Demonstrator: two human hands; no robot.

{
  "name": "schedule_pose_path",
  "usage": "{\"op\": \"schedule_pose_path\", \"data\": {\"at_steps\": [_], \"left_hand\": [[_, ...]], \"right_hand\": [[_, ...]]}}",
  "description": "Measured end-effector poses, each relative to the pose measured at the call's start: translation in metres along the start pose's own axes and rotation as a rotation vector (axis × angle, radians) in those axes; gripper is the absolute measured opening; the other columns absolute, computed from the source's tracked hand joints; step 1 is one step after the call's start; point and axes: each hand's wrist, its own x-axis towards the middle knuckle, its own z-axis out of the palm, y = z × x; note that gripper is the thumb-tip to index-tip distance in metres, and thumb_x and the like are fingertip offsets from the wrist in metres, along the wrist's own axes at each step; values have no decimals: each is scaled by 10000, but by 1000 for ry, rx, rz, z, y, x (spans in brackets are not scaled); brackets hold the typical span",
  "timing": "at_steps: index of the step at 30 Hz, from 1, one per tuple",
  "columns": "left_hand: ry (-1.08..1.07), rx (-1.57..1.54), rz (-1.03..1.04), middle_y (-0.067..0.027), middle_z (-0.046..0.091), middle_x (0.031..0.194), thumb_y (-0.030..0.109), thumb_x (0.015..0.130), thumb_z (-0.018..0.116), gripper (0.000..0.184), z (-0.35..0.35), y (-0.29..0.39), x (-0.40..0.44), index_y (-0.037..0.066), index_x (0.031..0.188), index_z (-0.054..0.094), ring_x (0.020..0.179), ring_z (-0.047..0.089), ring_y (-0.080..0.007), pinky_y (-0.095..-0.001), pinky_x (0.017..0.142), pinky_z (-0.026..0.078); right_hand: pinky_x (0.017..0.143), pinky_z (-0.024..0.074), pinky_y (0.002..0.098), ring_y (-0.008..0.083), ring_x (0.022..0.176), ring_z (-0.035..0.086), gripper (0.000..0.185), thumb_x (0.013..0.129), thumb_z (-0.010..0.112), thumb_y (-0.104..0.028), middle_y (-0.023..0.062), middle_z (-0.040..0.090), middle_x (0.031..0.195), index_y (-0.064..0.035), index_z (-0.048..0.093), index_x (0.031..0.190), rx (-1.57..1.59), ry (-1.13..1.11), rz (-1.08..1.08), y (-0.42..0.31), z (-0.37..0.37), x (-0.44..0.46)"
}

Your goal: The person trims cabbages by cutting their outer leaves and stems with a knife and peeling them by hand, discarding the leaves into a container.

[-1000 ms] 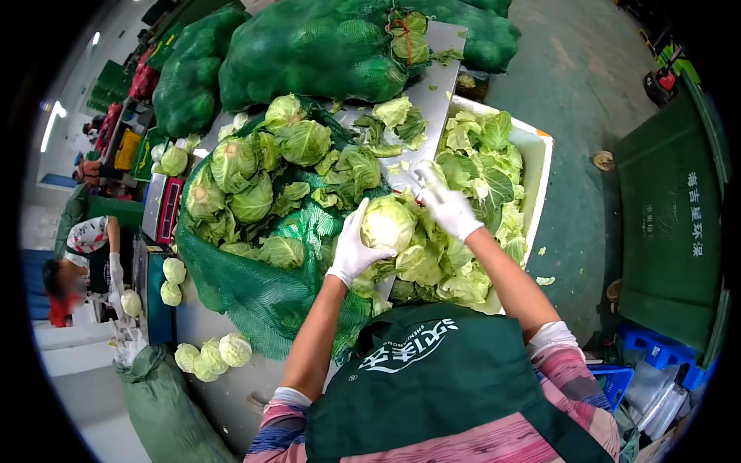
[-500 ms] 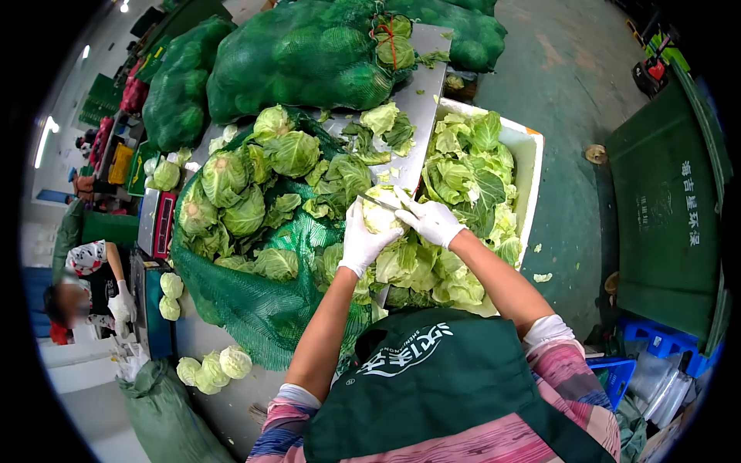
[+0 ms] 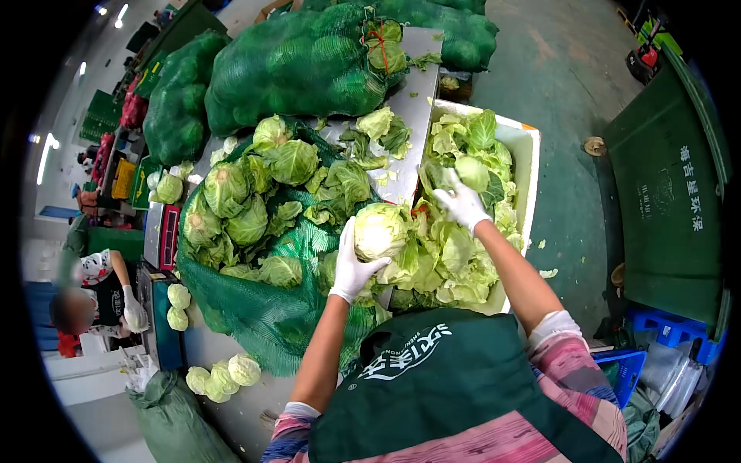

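A trimmed pale cabbage (image 3: 380, 230) rests in my left hand (image 3: 353, 266), the gloved fingers and thumb curved around its left and lower sides. My right hand (image 3: 463, 204), also gloved, is over the white foam box (image 3: 527, 158) full of loose green leaves (image 3: 455, 251). Motion blurs its fingers, so whether they grip anything is unclear. Just beyond them is a smooth pale leaf (image 3: 472, 173). No knife blade can be made out now. Left of my hands, an opened green mesh bag (image 3: 231, 316) holds several untrimmed cabbages (image 3: 292, 162).
Full mesh sacks of cabbages (image 3: 297, 73) lie across the far side of the metal table (image 3: 409, 100). Several trimmed cabbages (image 3: 222, 378) sit at lower left. A co-worker (image 3: 104, 297) stands at far left near a red scale (image 3: 170, 228). A large green bin (image 3: 668, 185) is at right.
My right hand has moved from the cabbage, where a knife blade lay across it, up and right over the box. My left hand still holds the cabbage, now slightly lower.
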Motion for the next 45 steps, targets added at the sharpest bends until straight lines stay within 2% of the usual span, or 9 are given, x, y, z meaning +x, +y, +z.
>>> {"op": "schedule_pose_path", "data": {"at_steps": [1,4,6,9,20,25,32,40,45], "left_hand": [[-19,21,5,-224,306,1461,245,565,891,1121,-2,1,0,7,1456,254,1354,330,-350,-384,1125,294],[-12,91,61,-222,344,1424,287,556,896,1135,-4,2,4,16,1459,265,1295,370,-369,-405,1098,323],[-19,374,-17,-218,382,1355,316,558,894,1121,-8,13,4,13,1451,289,1200,400,-388,-425,1054,357],[67,424,-53,-209,391,1303,359,555,889,1114,-2,26,0,-12,1432,311,1138,405,-387,-440,1032,359],[160,233,-11,-210,420,1339,331,596,877,983,11,15,-5,2,1368,365,1244,413,-362,-417,1069,326],[111,32,-34,-199,433,1352,250,606,879,979,0,-3,-17,-4,1383,341,1252,447,-312,-385,1068,364],[110,-5,-58,-182,478,1316,229,637,881,946,-1,-14,-15,-15,1372,338,1206,500,-255,-365,1027,415],[159,176,2,-189,442,1360,252,612,884,969,2,1,-15,-5,1379,350,1231,483,-283,-375,1037,403],[74,-171,-107,-185,429,1385,192,627,871,954,-6,-1,-27,4,1395,338,1247,481,-264,-360,1021,432]], "right_hand": [[821,527,334,136,679,651,930,854,632,-503,177,666,1104,-152,96,1529,10,-116,-19,-19,7,-14],[844,506,368,315,981,644,1000,775,595,-657,209,640,1119,-134,173,1516,-346,-270,-184,-50,47,-37],[807,506,416,367,918,646,838,761,597,-674,222,666,1018,-150,450,1398,-224,77,-525,-38,77,-27],[761,507,440,382,850,648,692,749,607,-679,216,680,904,-146,643,1188,-349,-172,-251,-51,63,-28],[578,471,378,265,548,567,488,804,685,-476,158,572,600,0,594,747,-166,-248,-344,-23,55,-9],[676,521,431,354,754,661,601,800,615,-561,179,677,808,-102,611,1189,-415,-69,-402,-25,73,-17],[681,526,444,367,747,669,680,748,609,-648,214,669,780,-20,657,1003,-464,-141,-406,-54,69,-37],[686,537,440,373,723,664,415,772,615,-425,223,665,765,-17,677,818,-645,-224,-561,-63,66,-16],[737,529,415,313,778,675,324,799,649,-373,189,688,867,-66,695,895,-474,-69,-80,13,51,40]]}}
